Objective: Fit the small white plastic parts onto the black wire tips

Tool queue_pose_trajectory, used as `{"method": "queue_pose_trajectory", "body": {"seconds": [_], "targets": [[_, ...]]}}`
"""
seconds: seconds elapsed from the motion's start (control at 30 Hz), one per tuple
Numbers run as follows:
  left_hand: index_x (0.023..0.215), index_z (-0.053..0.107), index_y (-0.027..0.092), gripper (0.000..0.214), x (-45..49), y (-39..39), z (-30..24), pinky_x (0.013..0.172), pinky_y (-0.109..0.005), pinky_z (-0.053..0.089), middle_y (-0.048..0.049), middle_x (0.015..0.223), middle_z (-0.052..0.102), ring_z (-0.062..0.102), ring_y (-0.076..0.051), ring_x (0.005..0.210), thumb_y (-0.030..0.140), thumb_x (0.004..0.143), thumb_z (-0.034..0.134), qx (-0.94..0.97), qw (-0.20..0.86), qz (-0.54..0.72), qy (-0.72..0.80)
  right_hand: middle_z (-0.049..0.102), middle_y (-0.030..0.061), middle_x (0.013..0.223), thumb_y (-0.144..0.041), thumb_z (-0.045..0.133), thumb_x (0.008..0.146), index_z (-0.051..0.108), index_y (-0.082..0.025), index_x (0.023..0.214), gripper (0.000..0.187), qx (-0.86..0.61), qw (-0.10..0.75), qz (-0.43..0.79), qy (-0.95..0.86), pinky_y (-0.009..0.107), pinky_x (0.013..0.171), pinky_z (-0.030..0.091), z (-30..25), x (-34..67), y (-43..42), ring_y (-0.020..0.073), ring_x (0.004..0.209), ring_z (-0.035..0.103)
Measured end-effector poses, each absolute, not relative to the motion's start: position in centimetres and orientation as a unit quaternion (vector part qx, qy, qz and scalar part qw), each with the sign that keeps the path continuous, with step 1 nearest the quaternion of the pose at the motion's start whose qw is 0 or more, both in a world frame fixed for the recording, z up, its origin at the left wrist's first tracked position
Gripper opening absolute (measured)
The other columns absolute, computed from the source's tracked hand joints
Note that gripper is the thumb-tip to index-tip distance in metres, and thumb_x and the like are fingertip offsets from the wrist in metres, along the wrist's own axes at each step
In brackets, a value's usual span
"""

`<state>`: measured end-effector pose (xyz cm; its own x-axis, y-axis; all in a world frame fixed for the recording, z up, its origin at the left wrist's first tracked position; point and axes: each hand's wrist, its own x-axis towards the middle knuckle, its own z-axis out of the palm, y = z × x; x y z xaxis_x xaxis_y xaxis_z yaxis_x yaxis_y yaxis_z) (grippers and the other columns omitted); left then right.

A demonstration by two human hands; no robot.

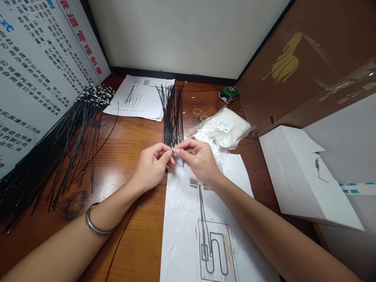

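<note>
My left hand [154, 162] and my right hand [201, 158] meet fingertip to fingertip at the near end of a bundle of black wires [172, 113]. Pinched between them is a tiny white connector [172, 149], mostly covered by the fingers. A single black wire [123, 234] runs from under my left hand towards the near edge of the table and appears to belong to the pinched piece. Just beyond my right hand lies a clear plastic bag of small white parts [225, 127], some of them spilling out at its near side.
A large heap of black wires with white ends [67, 145] lies at the left. Printed drawings [182, 235] lie under my hands and at the back [147, 107]. A green tape measure [229, 94], rubber bands [197, 111], a white box [290, 176] and a brown carton [293, 86] stand around.
</note>
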<state>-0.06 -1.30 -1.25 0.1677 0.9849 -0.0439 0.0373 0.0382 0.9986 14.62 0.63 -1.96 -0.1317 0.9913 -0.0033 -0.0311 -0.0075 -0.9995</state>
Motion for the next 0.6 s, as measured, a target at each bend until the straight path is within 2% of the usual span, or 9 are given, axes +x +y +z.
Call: {"method": "queue_pose_trajectory", "body": {"seconds": [0.33,0.5,0.6], "targets": [[0.072,0.060,0.013,0.016,0.04,-1.25,-1.02,0.057,-0.024,0.052,-0.0012,0.062,0.063,0.059,-0.011,0.056,0.026,0.081,0.059,0.509,0.548,0.458,0.480,0.057,-0.0021,0.056,-0.029,0.070,0.069,0.065,-0.016,0.072,0.015,-0.463,0.478,0.517,-0.538,0.023,0.042,0.029,-2.09,14.39,0.47,0.0076,0.046,0.043],[0.074,0.061,0.013,0.015,0.08,-1.01,-0.67,0.053,-0.024,0.052,-0.0018,0.061,0.065,0.060,-0.011,0.052,0.027,0.078,0.062,0.453,0.579,0.475,0.484,0.049,-0.0063,0.051,-0.026,0.069,0.074,0.069,-0.017,0.086,0.014,-0.465,0.492,0.459,-0.575,0.024,0.042,0.026,-2.13,14.26,0.17,0.0063,0.043,0.033],[0.074,0.063,0.012,0.016,0.01,-1.02,-0.62,0.054,-0.024,0.052,-0.0024,0.062,0.066,0.060,-0.011,0.052,0.028,0.077,0.063,0.450,0.586,0.473,0.479,0.062,-0.0011,0.069,-0.024,0.069,0.075,0.071,-0.019,0.088,0.014,-0.466,0.505,0.431,-0.585,0.026,0.047,0.035,-2.21,14.33,0.13,0.0072,0.049,0.041]]}}
